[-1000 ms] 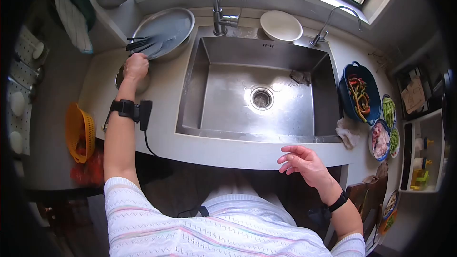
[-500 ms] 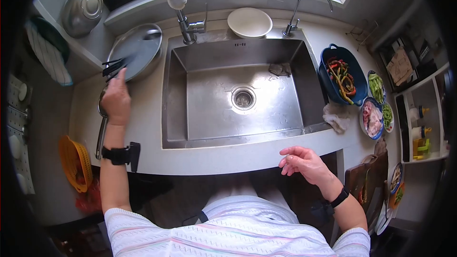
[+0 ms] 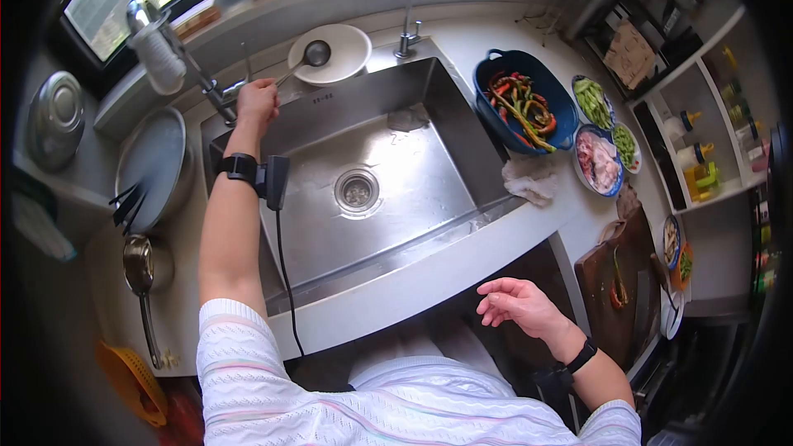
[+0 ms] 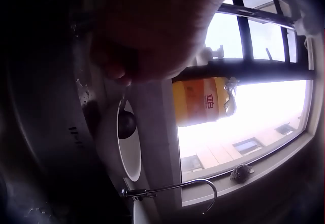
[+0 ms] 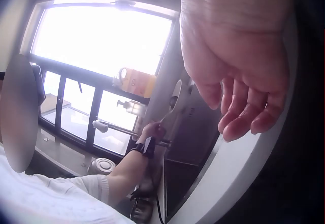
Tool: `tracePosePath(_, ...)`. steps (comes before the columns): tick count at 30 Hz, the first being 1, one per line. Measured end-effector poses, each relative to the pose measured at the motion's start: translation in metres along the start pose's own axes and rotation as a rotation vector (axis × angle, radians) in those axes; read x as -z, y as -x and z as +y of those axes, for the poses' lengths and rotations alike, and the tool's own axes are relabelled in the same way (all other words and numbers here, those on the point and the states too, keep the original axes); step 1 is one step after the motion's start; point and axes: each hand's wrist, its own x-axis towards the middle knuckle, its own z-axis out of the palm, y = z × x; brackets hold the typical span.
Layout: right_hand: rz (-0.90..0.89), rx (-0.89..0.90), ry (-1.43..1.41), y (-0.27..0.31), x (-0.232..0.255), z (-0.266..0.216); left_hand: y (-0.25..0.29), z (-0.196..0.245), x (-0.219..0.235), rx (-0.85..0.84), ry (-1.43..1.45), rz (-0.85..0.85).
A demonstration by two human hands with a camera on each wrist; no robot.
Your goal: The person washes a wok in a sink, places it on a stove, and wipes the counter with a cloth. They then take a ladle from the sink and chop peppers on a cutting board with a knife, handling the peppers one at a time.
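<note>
My left hand (image 3: 258, 102) grips the handle of a ladle (image 3: 316, 53) beside the faucet, at the back of the sink. The ladle's dark round bowl overlaps the white bowl (image 3: 351, 51) on the counter behind the sink; in the left wrist view it shows against the inside of that bowl. My fingers hide most of the handle's end. My right hand (image 3: 522, 306) hangs in front of the counter edge, fingers loosely bent and holding nothing. The right wrist view shows its relaxed fingers (image 5: 244, 109) close to the counter's front edge.
The steel sink (image 3: 314, 223) lies between the hands. A faucet (image 3: 194, 66) rises close to the left forearm, a thin curved tap (image 3: 405, 25) further right. A blue basket (image 3: 487, 95) of peppers stands right. At left are a large basin (image 3: 169, 149) and a steel pot (image 3: 139, 268).
The left hand has moved right from the basin area to the back of the sink, bringing the ladle over the white bowl. The head view has turned right. The right hand stays much the same.
</note>
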Motion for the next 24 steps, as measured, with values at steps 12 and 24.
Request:
tracePosePath(12, 0.414, 0.160, -0.127, 0.098, 0.109, 0.055, 0.066, -0.026, -0.083, 0.056, 0.451, -0.122)
tracePosePath(24, 0.365, 0.202, 0.002, 0.159, 0.163, 0.080, 0.266, 0.019, -0.357, -0.837, -0.781, -0.415)
